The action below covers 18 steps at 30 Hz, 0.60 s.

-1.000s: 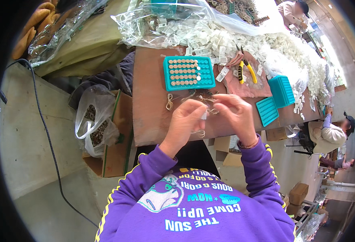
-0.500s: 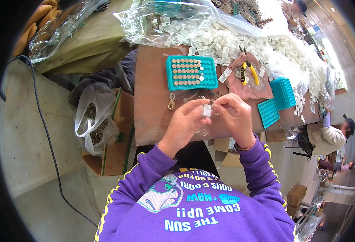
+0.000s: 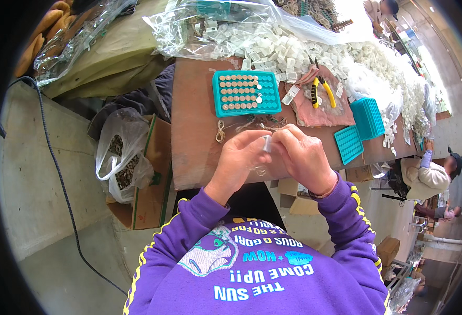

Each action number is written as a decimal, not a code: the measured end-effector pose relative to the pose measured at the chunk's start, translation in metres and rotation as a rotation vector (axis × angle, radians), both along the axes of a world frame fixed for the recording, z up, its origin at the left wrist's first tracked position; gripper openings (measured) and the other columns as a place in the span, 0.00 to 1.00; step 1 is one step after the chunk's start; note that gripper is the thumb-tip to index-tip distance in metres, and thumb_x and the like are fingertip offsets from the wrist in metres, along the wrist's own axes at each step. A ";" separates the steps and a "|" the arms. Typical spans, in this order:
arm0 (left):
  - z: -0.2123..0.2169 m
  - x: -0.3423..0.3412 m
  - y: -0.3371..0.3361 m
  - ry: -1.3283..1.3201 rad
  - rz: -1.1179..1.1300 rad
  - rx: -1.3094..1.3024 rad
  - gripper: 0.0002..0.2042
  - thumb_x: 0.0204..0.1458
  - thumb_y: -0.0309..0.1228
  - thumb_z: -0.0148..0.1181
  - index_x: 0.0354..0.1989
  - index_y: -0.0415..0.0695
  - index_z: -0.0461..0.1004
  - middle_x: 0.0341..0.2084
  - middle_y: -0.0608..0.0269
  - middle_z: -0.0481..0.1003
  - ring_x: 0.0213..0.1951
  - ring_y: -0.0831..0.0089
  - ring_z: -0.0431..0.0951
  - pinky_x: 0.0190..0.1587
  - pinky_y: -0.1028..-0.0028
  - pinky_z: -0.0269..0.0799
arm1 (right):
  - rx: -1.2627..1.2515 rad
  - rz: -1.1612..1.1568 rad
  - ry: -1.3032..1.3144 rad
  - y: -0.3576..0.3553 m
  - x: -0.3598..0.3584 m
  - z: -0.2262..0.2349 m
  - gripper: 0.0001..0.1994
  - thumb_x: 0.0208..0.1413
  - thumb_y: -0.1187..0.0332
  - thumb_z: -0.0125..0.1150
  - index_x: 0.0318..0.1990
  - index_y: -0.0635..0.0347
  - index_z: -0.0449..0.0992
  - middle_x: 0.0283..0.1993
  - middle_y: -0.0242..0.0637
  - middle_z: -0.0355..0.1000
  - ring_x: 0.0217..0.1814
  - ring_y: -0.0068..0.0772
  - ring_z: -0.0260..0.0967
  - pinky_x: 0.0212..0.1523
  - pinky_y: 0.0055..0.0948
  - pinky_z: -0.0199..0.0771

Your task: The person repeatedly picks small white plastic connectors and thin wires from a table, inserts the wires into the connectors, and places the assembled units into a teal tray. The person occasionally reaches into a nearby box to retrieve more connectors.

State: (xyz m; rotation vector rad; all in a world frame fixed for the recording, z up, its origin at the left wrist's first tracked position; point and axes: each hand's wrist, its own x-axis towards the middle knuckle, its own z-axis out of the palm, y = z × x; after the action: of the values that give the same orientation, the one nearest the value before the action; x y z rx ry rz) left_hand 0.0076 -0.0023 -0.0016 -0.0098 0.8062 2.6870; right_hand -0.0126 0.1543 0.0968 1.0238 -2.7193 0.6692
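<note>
Between the thumb and forefinger of my left hand [image 3: 234,163] is a small white plastic case [image 3: 267,143]. My right hand [image 3: 305,159] pinches right up against its right side; whatever sits between those fingertips is hidden. Both hands hover over the near part of the brown tabletop [image 3: 194,152]. Beyond them stands a teal tray [image 3: 247,111] with rows of round silvery cells [image 3: 238,91] filling its left part. A loop of thin cord [image 3: 220,132] lies left of my hands, and thin wires [image 3: 262,122] lie just past my fingertips.
Yellow-handled pliers [image 3: 315,93] rest on a pink cloth [image 3: 315,116]. To the right are stacked teal trays [image 3: 366,119] and a flat one [image 3: 349,144]. White plastic pieces [image 3: 273,55] heap along the back. A cardboard box [image 3: 160,157] with a plastic bag stands at left. Other people work at right.
My right hand has moved left and closed in against the white case, which now shows less between the fingers. The left hand keeps its hold. The view has shifted slightly.
</note>
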 end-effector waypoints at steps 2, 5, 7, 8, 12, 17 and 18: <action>-0.001 0.000 0.000 0.004 -0.001 -0.022 0.14 0.63 0.30 0.55 0.52 0.35 0.72 0.41 0.60 0.77 0.35 0.77 0.78 0.39 0.78 0.77 | -0.043 -0.015 -0.012 -0.001 0.000 -0.004 0.06 0.50 0.80 0.62 0.35 0.63 0.73 0.33 0.41 0.72 0.31 0.44 0.73 0.30 0.32 0.74; -0.001 0.000 0.000 0.005 -0.001 -0.025 0.14 0.63 0.30 0.55 0.51 0.35 0.72 0.41 0.60 0.77 0.35 0.77 0.78 0.38 0.78 0.77 | -0.159 -0.035 -0.021 0.001 0.001 -0.013 0.07 0.51 0.80 0.62 0.36 0.63 0.72 0.32 0.42 0.72 0.30 0.44 0.74 0.30 0.32 0.74; -0.001 0.000 0.000 0.003 0.012 -0.007 0.14 0.63 0.31 0.55 0.51 0.35 0.72 0.41 0.60 0.77 0.35 0.78 0.78 0.38 0.79 0.77 | -0.266 -0.044 -0.024 0.001 0.002 -0.020 0.07 0.52 0.78 0.60 0.38 0.62 0.72 0.32 0.42 0.72 0.31 0.46 0.74 0.30 0.35 0.74; 0.000 0.000 0.000 0.008 0.011 0.020 0.14 0.63 0.31 0.55 0.51 0.35 0.72 0.40 0.60 0.77 0.34 0.78 0.78 0.38 0.79 0.77 | -0.292 -0.063 -0.037 0.001 0.003 -0.022 0.07 0.52 0.79 0.61 0.38 0.62 0.72 0.32 0.43 0.72 0.32 0.46 0.74 0.30 0.34 0.74; 0.001 0.000 -0.002 0.014 0.001 0.058 0.14 0.62 0.32 0.56 0.51 0.35 0.72 0.40 0.60 0.77 0.33 0.78 0.77 0.36 0.80 0.76 | -0.343 -0.107 -0.045 -0.002 0.006 -0.027 0.06 0.52 0.79 0.61 0.37 0.62 0.72 0.32 0.43 0.72 0.31 0.46 0.74 0.31 0.33 0.74; 0.000 0.002 0.001 -0.021 0.014 0.007 0.14 0.62 0.32 0.56 0.51 0.35 0.72 0.39 0.61 0.77 0.33 0.78 0.77 0.36 0.80 0.75 | -0.307 -0.077 -0.024 -0.005 0.010 -0.030 0.06 0.51 0.80 0.60 0.36 0.63 0.72 0.32 0.44 0.71 0.31 0.47 0.73 0.31 0.34 0.74; 0.000 0.002 0.002 -0.029 0.019 0.008 0.14 0.62 0.31 0.56 0.51 0.35 0.72 0.39 0.61 0.77 0.33 0.78 0.77 0.36 0.80 0.75 | -0.298 -0.081 0.000 -0.006 0.010 -0.031 0.06 0.51 0.80 0.60 0.36 0.63 0.72 0.31 0.44 0.71 0.30 0.48 0.73 0.31 0.34 0.73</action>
State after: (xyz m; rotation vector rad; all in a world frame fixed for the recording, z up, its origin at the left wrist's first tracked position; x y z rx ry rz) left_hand 0.0097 -0.0001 -0.0020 -0.0542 0.7903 2.7013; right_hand -0.0022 0.1486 0.0655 0.8378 -2.5409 1.0203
